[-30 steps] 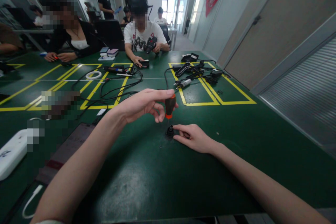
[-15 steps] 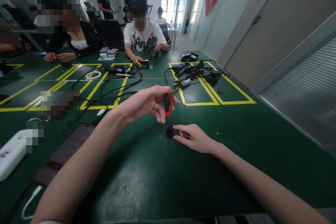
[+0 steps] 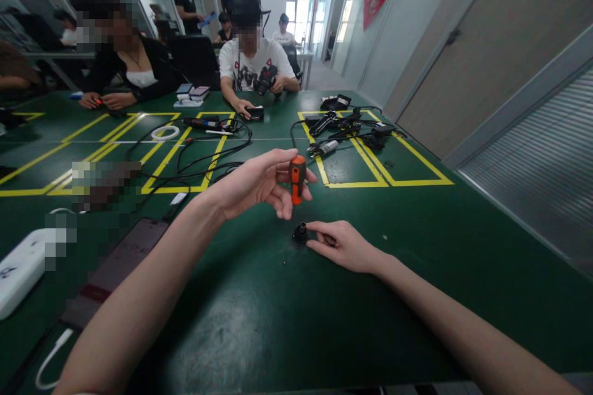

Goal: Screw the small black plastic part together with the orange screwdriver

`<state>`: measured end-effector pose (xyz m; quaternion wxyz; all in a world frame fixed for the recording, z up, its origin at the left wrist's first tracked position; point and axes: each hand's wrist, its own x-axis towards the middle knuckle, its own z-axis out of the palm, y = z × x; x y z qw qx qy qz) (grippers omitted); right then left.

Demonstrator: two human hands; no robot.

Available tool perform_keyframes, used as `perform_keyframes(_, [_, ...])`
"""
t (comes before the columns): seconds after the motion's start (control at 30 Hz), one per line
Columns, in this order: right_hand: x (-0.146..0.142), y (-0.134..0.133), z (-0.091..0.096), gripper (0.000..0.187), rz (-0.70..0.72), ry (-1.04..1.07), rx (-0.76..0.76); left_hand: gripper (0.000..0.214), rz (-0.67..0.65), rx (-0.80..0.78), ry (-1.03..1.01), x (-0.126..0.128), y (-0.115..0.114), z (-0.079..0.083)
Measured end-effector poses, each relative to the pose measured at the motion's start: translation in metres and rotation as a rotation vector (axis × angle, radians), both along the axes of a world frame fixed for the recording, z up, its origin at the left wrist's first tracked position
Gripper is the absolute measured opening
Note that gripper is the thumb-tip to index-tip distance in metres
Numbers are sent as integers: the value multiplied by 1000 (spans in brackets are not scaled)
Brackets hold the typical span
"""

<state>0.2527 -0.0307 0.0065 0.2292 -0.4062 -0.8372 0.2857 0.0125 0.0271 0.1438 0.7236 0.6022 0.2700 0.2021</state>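
Above the bench (image 3: 259, 315), the left hand (image 3: 257, 182) grips a screwdriver (image 3: 297, 180) while the right hand (image 3: 347, 247) pinches a black fitting (image 3: 300, 235), seemingly for steadiness.

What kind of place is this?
It looks like a shared workroom, maybe in an office: people sit at a big green table, cables lie on it, and the left hand holds a screwdriver.

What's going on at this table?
The left hand holds an orange-and-black screwdriver, handle up, over a small black part standing on the green table. The right hand has its fingertips at the part's right side. Whether the screwdriver's tip touches the part is too small to tell.
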Motion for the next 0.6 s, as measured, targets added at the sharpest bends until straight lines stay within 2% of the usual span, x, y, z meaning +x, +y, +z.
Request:
perform_keyframes(0.13, [-3, -1, -1, 38, -30, -13, 17, 48, -13, 7, -14, 1, -1, -2])
perform_keyframes(0.27, [-9, -2, 1, 40, -102, -60, 20, 49, 41, 33, -31, 2, -3, -4])
perform_keyframes(0.37, [-12, -3, 3, 35, -131, -74, 15, 52, 57, 34, -24, 2, -4, -5])
perform_keyframes(0.6, [-12, -5, 0, 30, -112, -30, 23, 57, -6, -53, -43, 2, -2, -5])
